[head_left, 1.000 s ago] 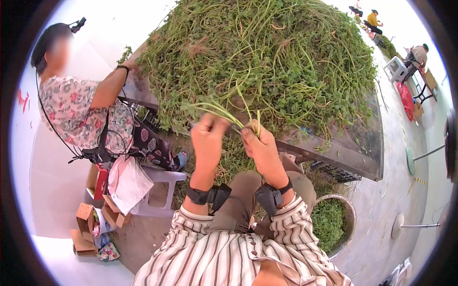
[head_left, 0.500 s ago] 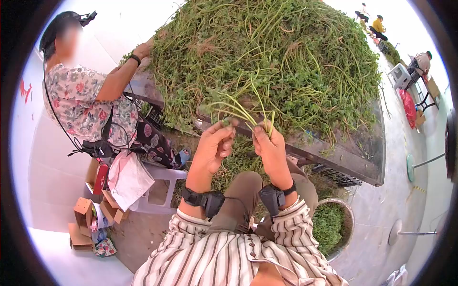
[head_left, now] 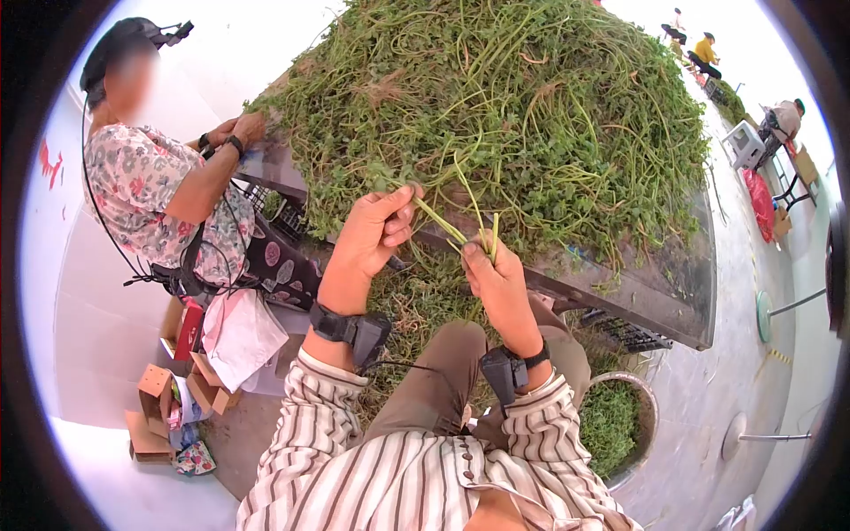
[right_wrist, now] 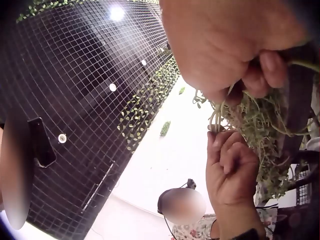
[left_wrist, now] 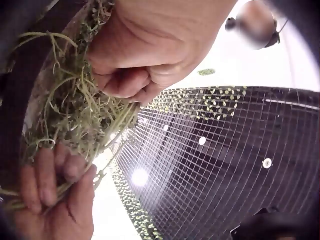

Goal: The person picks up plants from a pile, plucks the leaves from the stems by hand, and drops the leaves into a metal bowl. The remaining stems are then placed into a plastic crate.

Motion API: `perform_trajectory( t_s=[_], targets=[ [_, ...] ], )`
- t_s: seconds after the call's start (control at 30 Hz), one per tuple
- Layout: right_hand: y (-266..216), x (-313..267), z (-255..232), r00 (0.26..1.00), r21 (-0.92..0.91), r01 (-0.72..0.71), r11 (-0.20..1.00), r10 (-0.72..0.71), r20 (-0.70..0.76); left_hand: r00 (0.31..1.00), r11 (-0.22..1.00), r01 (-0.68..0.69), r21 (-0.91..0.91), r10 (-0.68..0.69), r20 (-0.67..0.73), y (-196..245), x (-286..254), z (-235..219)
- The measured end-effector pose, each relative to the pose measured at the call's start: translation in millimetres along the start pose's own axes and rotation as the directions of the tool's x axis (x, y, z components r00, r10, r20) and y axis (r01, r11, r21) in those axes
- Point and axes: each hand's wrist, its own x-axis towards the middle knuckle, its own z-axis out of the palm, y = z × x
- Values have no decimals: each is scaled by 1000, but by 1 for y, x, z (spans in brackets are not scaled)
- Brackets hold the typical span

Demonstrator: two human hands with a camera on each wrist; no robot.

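Note:
My right hand (head_left: 498,276) grips a small bunch of long green stems (head_left: 438,221) near their thick ends, thumb pressed against them. To its left, my left hand (head_left: 370,232) pinches the other end of the same stems between thumb and fingertips, so they stretch between both hands. In the right wrist view the stems (right_wrist: 216,118) run from the curled right fingers to the left fingertips. Just beyond the hands rises a big heap of leafy green stalks (head_left: 496,124), piled on a dark table (head_left: 660,305).
A person in a floral top (head_left: 146,173) works at the table's left side. A round tub (head_left: 653,416) of greens stands by my right knee. Cardboard boxes (head_left: 155,380) and a pale cloth (head_left: 239,336) are at lower left. Black crates (head_left: 624,327) sit under the table.
My left hand came away from the stems with a green bit at its fingertips, then moved up and left and pinches the stems' far end. The right hand keeps its hold.

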Motion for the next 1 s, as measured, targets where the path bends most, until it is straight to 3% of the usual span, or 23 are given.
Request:
perform_trajectory(
  t_s=[0.07,0.1,0.13,0.17,0.2,0.23,0.27,0.33,0.4,0.47,0.5,0.53,0.57,0.6,0.67,0.73,0.8,0.83,0.87,0.9,0.93,0.97,1.0],
  targets=[
    [-5,-2,1,999,-30,39,999,-39,-6,989,880,-93,466,135,-56,4,-4,3],
    [-5,-2,2,999,-30,36,999,-36,-9,981,726,-99,681,185,-55,6,-5,4],
    [-6,-2,4,1000,-63,9,998,-9,-1,982,727,-95,680,182,-58,4,0,1],
    [-6,-2,6,1000,-96,-20,995,21,7,841,271,-425,864,472,266,-1,8,-5],
    [-4,0,8,1000,-93,-26,995,27,9,574,-295,-573,765,522,631,-1,10,-3],
    [-1,2,9,999,-93,-44,995,46,18,689,-298,-469,832,466,555,1,3,0],
    [1,3,11,998,-94,-60,994,63,25,690,-297,-469,832,464,555,4,3,1],
    [1,4,13,999,-78,-34,996,35,11,725,-495,-419,761,322,609,13,7,-1],
    [-2,6,12,1000,-62,-3,998,3,-1,678,-488,-480,729,321,662,20,9,1],
    [-7,4,9,986,68,-164,984,164,8,630,-480,-534,696,323,706,30,5,3],
    [-9,3,6,987,70,-160,985,160,8,883,55,-384,922,312,350,40,0,9],
    [-12,2,2,988,113,-154,982,154,13,997,540,-39,841,73,0,46,-5,11],
    [-13,2,-1,989,156,-149,976,147,20,998,771,-44,635,0,69,46,-10,9],
    [-14,1,-3,989,161,-151,975,149,22,998,769,-40,638,-1,64,45,-15,13],
    [-16,2,-5,985,203,-173,964,164,61,986,952,3,307,-55,159,42,-23,25],
    [-16,0,-5,988,191,-154,969,147,54,981,968,22,251,-70,182,42,-27,23],
    [-22,-3,-5,986,217,-162,963,151,66,991,969,50,241,-78,105,45,-28,19],
    [-22,-3,-2,986,218,-163,962,152,68,998,938,44,343,-56,27,47,-25,16],
    [-20,-3,4,992,95,-98,991,90,89,998,938,45,343,-56,21,47,-22,14],
    [-19,-3,10,993,-25,-24,999,27,118,998,865,-59,498,67,3,45,-18,11],
    [-16,-1,13,992,-21,-20,1000,22,121,982,752,-154,641,191,11,44,-11,7],
    [-12,1,16,991,-24,-33,999,35,127,970,612,-144,778,244,-12,41,-3,-3],
    [-12,2,17,990,-29,-46,999,49,132,970,611,-144,779,242,-10,39,2,-8]
  ],
)
